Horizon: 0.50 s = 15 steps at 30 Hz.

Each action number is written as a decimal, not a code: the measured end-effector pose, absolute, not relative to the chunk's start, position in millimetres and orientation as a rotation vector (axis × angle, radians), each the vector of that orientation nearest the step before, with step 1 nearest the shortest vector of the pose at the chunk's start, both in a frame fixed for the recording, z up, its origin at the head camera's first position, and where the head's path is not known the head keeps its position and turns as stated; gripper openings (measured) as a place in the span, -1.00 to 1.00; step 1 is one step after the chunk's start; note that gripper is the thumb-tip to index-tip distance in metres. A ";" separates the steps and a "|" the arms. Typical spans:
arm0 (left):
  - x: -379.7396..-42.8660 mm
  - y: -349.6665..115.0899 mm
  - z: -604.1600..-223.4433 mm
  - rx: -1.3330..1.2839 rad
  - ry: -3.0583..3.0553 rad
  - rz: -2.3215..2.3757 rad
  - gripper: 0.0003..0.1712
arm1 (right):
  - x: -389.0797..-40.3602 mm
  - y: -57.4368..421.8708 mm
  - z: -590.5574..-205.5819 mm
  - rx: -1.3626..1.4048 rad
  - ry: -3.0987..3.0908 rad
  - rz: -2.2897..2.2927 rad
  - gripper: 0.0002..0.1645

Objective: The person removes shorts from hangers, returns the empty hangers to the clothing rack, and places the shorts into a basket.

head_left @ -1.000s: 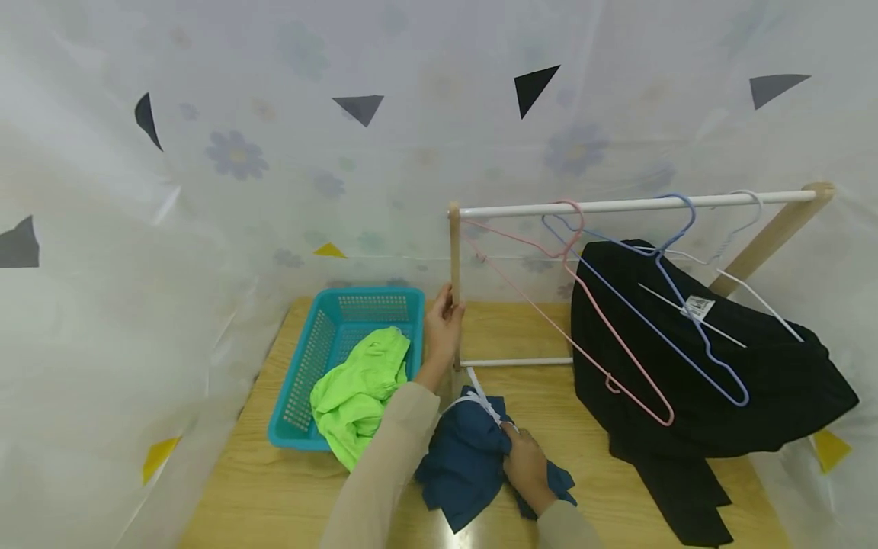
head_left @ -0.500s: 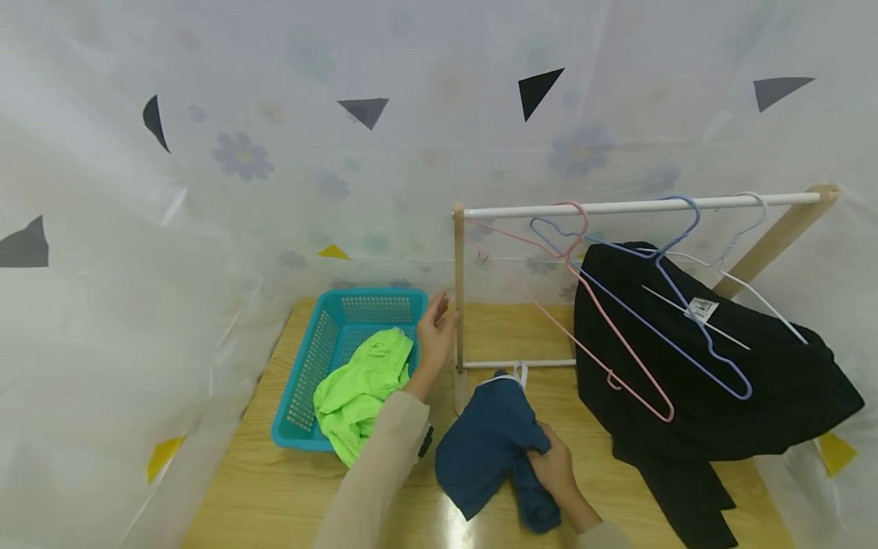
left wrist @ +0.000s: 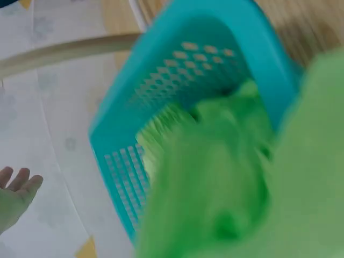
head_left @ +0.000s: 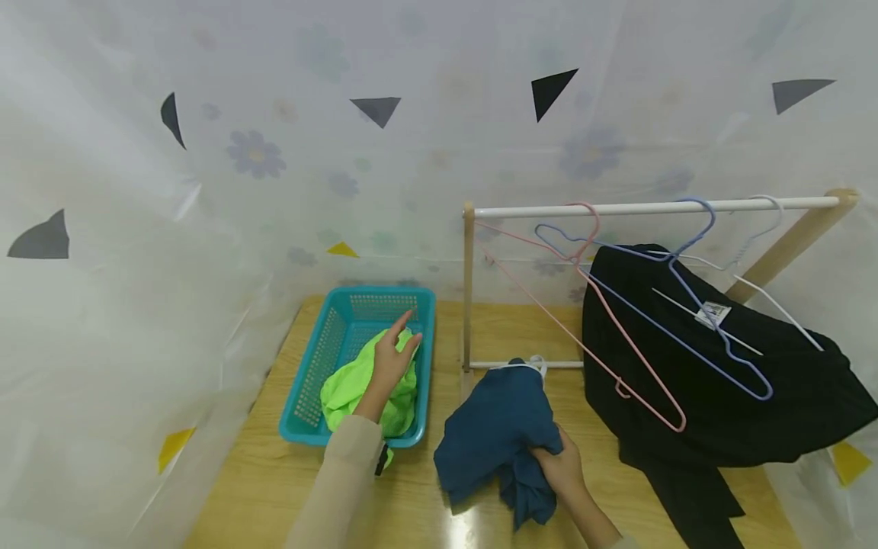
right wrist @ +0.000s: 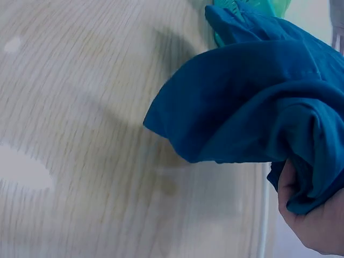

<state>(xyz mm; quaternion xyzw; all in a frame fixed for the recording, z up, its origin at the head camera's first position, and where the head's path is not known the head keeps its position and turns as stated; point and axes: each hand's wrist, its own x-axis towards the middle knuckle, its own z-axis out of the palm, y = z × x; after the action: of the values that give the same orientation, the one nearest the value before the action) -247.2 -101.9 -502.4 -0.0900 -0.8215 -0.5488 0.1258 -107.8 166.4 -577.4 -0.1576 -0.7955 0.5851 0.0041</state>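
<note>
In the head view my left hand [head_left: 389, 364] is over the teal basket [head_left: 423, 381], its fingers extended above a bright green cloth [head_left: 348, 385]. The left wrist view shows the fingers of that hand [left wrist: 16, 199] straight and holding nothing; green cloth [left wrist: 215, 183] fills much of this view, blurred in front. My right hand [head_left: 564, 465] grips a dark blue garment [head_left: 497, 427] with a white cord at its top, in front of the clothes rack. In the right wrist view the thumb and fingers pinch the bunched blue fabric [right wrist: 252, 102], which hangs over the table.
The small rack has a white rail [head_left: 528, 213] and wooden posts. On it hang a pink hanger [head_left: 524, 293], a blue hanger [head_left: 634, 305] and a white hanger with a black garment [head_left: 652, 412]. The wooden table [head_left: 247, 488] meets a patterned sheet [head_left: 274, 206] behind.
My left hand has left the rack's left post and moved left over the basket. My right hand has pulled the blue garment slightly right, its white cord drawn away from the post.
</note>
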 end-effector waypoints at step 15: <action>-222.1 -215.1 -525.5 -0.044 -2.577 -1.251 -0.43 | -95.6 156.9 -535.4 -0.368 -2.429 1.865 -0.46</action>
<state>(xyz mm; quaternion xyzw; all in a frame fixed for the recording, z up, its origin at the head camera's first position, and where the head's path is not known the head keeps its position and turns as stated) -222.1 -215.1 -525.5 -0.0153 -0.8909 -0.4325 0.1380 -95.6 156.9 -535.4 -0.1194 -0.7872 0.6043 0.0286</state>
